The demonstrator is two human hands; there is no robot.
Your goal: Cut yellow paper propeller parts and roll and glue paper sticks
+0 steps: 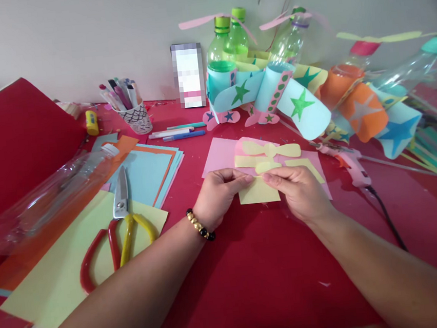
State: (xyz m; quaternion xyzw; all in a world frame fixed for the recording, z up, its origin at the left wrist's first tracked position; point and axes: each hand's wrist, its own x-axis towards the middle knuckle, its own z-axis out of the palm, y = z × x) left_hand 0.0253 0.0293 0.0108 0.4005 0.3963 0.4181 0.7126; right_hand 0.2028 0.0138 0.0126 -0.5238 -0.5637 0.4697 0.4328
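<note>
A small pale yellow piece of paper (258, 191) is pinched along its far edge by both hands over the red table. My left hand (225, 191), with a gold and black bead bracelet at the wrist, is closed on its left end. The right end is between the thumb and fingers of my right hand (300, 189). Just beyond lie a yellow paper propeller shape (284, 150), more cut yellow pieces and a yellow rectangle (306, 170), on pink paper sheets (218, 156).
Large scissors (121, 207) lie on coloured sheets (152, 165) at left, near a clear plastic bottle (69, 178). A pen cup (137, 117) and phone (189, 76) stand behind. Decorated bottle planes (258, 95) fill the back right; a pink glue gun (348, 164) lies at right.
</note>
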